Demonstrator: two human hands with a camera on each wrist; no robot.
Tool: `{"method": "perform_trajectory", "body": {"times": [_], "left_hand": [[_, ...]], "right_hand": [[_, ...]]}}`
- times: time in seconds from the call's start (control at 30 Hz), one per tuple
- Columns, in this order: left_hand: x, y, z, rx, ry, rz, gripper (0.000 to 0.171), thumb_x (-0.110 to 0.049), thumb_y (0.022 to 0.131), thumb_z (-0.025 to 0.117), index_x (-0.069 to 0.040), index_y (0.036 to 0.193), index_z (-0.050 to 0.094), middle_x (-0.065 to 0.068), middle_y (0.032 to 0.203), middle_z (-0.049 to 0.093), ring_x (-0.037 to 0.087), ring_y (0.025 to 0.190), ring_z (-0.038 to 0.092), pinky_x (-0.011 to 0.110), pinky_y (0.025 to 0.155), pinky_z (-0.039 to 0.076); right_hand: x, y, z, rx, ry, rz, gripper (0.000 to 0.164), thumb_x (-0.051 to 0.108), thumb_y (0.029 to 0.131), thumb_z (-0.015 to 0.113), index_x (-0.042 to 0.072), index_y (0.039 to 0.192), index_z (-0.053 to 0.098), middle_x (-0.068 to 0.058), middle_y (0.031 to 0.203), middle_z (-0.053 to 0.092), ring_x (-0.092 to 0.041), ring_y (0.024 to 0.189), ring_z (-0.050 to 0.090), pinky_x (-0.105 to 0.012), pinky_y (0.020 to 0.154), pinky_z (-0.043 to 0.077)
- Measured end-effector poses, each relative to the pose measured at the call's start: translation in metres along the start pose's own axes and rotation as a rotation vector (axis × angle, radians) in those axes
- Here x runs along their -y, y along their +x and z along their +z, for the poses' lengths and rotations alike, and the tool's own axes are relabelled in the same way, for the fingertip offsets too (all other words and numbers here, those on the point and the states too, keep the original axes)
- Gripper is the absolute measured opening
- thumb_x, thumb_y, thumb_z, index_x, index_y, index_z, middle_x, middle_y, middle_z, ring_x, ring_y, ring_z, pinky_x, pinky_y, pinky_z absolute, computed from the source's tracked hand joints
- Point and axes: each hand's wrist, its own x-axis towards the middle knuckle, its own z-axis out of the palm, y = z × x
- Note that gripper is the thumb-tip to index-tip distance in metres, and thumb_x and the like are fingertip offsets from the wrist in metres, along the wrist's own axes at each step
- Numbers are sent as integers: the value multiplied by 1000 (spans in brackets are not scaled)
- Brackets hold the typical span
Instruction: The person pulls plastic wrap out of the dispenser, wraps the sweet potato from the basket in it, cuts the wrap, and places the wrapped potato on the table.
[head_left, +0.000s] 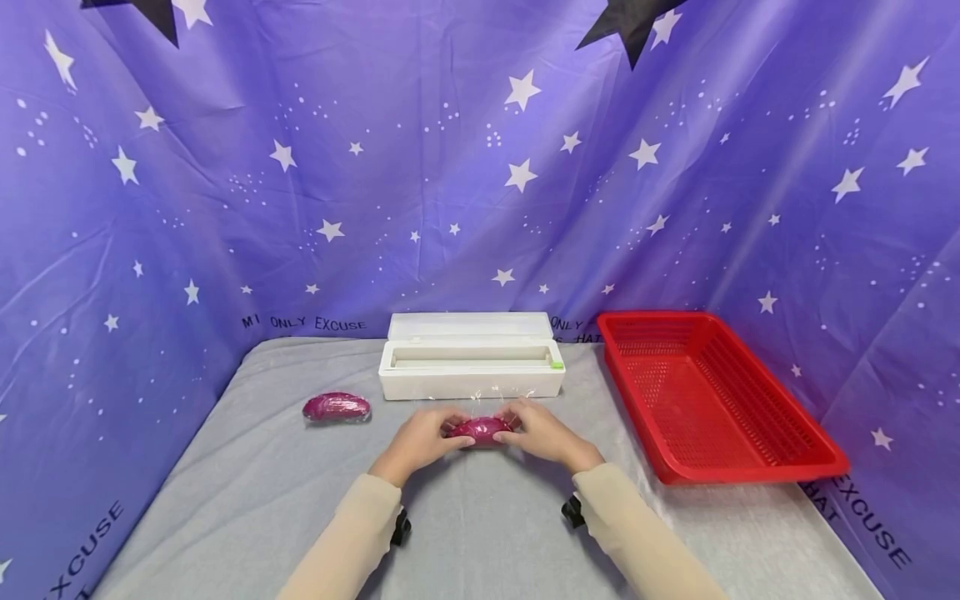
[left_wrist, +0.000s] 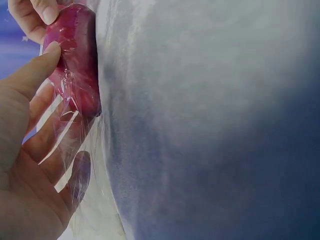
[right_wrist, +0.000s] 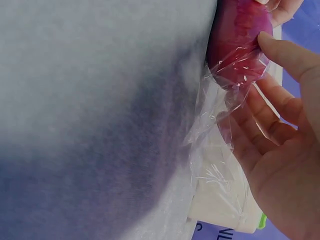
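Observation:
Both hands hold an elongated, purple-red vegetable [head_left: 482,430] wrapped in clear plastic film, low over the grey cloth in front of the white box. At its left end, my left hand [head_left: 427,435] has the thumb on the near side and the fingers behind. My right hand [head_left: 543,432] grips the other end in the same way. Loose film [left_wrist: 75,145] hangs over the left fingers in the left wrist view. More crinkled film [right_wrist: 205,110] trails off the end by the right hand in the right wrist view. The vegetable's far side is hidden.
A white cling film box [head_left: 472,385] with a raised lid and a green slider [head_left: 557,365] stands just behind the hands. Another film-wrapped purple-red vegetable [head_left: 337,407] lies at left. A red plastic basket [head_left: 720,400] stands at right. Purple star-printed curtains enclose the table.

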Motion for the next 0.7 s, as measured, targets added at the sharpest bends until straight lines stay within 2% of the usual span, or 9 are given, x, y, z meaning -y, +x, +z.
{"method": "perform_trajectory", "body": {"times": [0.23, 0.4, 0.5, 0.7], "left_hand": [[-3, -11, -2, 69, -48, 33, 41, -36, 85, 80, -15, 119, 72, 0, 105, 73, 14, 93, 68, 35, 84, 55], [-3, -16, -5, 108, -83, 48, 35, -31, 88, 79, -12, 117, 72, 3, 106, 73, 16, 93, 69, 34, 82, 56], [-3, -18, -6, 125, -96, 48, 32, -32, 90, 77, -12, 114, 73, 2, 102, 74, 15, 89, 69, 32, 78, 56], [-2, -18, -9, 181, -189, 14, 31, -31, 92, 74, -8, 113, 73, 1, 96, 74, 10, 78, 68, 27, 70, 56]], "right_hand": [[3, -12, 1, 36, 29, 17, 27, 24, 91, 75, 8, 111, 67, 1, 101, 64, -14, 91, 62, -35, 81, 52], [7, -17, -2, 66, 46, 1, 27, 23, 92, 74, 5, 111, 68, -2, 100, 66, -18, 91, 64, -33, 78, 53], [8, -18, -4, 94, 35, -15, 25, 23, 93, 72, 5, 110, 69, -2, 99, 66, -19, 91, 63, -33, 77, 53], [6, -15, -8, 175, 43, -20, 23, 23, 97, 67, 7, 113, 70, 3, 97, 65, -11, 86, 60, -30, 75, 52]]}}
